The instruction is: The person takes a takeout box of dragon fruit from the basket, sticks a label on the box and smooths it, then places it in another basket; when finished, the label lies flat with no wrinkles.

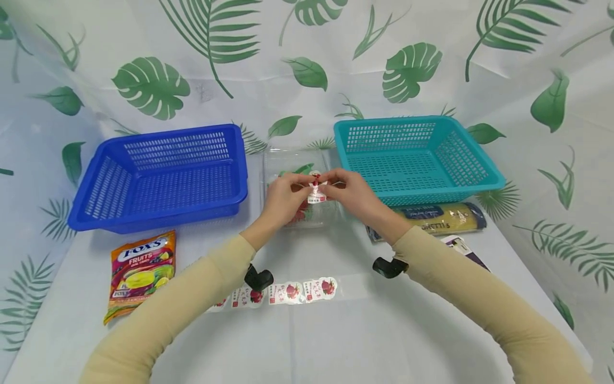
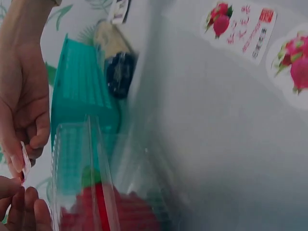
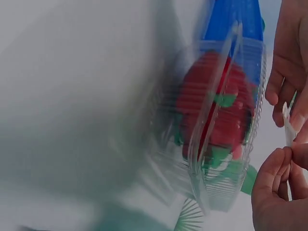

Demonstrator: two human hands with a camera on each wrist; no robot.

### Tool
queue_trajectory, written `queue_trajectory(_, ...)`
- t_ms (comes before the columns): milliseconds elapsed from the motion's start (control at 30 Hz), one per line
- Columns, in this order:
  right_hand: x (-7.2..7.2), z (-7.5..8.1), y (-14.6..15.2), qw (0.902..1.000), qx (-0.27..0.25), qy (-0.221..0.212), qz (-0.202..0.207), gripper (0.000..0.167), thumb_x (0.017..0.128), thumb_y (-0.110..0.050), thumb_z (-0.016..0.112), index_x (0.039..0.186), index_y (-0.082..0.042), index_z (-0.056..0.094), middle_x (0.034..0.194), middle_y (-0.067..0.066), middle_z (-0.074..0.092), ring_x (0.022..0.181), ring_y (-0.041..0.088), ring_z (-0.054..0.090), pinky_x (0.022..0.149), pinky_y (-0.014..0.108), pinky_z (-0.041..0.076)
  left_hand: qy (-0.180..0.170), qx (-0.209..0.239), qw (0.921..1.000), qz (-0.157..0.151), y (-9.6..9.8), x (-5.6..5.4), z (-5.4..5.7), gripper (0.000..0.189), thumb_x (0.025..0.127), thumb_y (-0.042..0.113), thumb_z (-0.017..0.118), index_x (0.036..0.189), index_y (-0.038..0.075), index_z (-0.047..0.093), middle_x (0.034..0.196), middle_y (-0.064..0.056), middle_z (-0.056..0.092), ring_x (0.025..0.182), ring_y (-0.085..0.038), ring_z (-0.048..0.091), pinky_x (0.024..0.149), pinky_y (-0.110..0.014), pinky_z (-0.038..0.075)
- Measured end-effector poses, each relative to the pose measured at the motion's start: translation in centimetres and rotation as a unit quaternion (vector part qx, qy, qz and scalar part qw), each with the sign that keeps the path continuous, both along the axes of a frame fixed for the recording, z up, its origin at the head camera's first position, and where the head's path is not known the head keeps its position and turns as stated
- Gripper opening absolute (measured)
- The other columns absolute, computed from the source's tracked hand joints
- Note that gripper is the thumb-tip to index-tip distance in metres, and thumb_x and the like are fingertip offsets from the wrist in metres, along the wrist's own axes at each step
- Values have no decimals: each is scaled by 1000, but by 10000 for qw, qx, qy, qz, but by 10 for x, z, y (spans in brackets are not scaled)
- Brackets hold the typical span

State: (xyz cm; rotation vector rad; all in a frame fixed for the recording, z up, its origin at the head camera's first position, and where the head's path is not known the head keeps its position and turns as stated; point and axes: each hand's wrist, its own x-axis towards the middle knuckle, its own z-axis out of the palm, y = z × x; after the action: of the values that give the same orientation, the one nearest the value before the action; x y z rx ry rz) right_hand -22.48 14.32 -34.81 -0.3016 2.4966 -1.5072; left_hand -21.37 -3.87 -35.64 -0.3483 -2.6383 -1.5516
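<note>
Both hands pinch one small white sticker [image 1: 316, 195] printed with a red fruit, my left hand [image 1: 283, 200] at its left edge and my right hand [image 1: 357, 196] at its right edge. They hold it up above a clear plastic clamshell box [image 1: 277, 156]. Inside the box lies red fruit with green leaves [image 3: 211, 101], seen through the plastic in both wrist views. Seen edge-on, the sticker [image 3: 288, 126] is slightly bent between the fingertips in the right wrist view. Nearer to me, a backing strip with several dragon fruit stickers [image 1: 288, 293] lies flat on the table.
A blue basket [image 1: 163, 210] stands left of the box, a teal basket [image 1: 422, 196] right of it. An orange Fox's candy bag [image 1: 141, 272] lies at the left. A spaghetti pack [image 1: 451, 218] and a dark-and-white packet [image 1: 462, 248] lie at the right, partly behind my right arm.
</note>
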Motion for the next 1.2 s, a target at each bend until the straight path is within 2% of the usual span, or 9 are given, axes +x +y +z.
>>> queue_trajectory(133, -17, 0, -7, 9999, 47, -88, 63, 28, 97, -23, 63, 121, -9, 62, 116, 9, 62, 102, 24, 61, 90, 38, 52, -227, -58, 9997, 13, -7, -15, 1, 24, 94, 8, 65, 117, 6, 70, 103, -9, 67, 95, -21, 63, 81, -32, 52)
queue_trajectory(233, -29, -1, -13, 9996, 115, -254, 70, 26, 96, -23, 64, 119, -10, 63, 113, 9, 62, 102, 27, 60, 92, 40, 51, -310, -256, 9992, 4, -12, -26, 2, 26, 93, 6, 65, 119, 5, 68, 104, -11, 66, 97, -23, 62, 82, -33, 52)
queue_trajectory(367, -44, -2, -21, 9989, 242, -384, 152, 25, 96, -21, 63, 119, -10, 63, 112, 9, 59, 104, 27, 56, 94, 41, 50, -200, -652, 9977, 5, -18, -39, 2, 29, 91, 4, 65, 120, 2, 67, 106, -13, 67, 98, -24, 63, 83, -34, 52)
queue_trajectory(533, -59, -2, -30, 9982, 453, -302, 260, 26, 96, -18, 63, 120, -9, 62, 109, 11, 56, 102, 24, 54, 91, 37, 51, -53, -1019, 9948, 30, -22, -50, 3, 29, 91, 2, 63, 120, 0, 67, 106, -14, 68, 96, -25, 62, 83, -34, 52)
queue_trajectory(800, -72, -1, -38, 9960, 730, -361, 366, 25, 96, -16, 63, 119, -6, 62, 108, 12, 56, 98, 25, 55, 91, 39, 52, -63, -1203, 9926, 143, -25, -58, 3, 27, 91, 3, 65, 117, 0, 68, 100, -14, 69, 94, -24, 61, 84, -34, 51)
queue_trajectory(1200, -76, -2, -38, 9934, 937, -462, 484, 27, 96, -14, 63, 121, -4, 62, 108, 14, 57, 94, 26, 57, 90, 40, 53, -136, -1214, 9925, 73, -26, -61, 0, 28, 90, 2, 66, 118, -1, 68, 101, -15, 69, 91, -24, 62, 82, -33, 52)
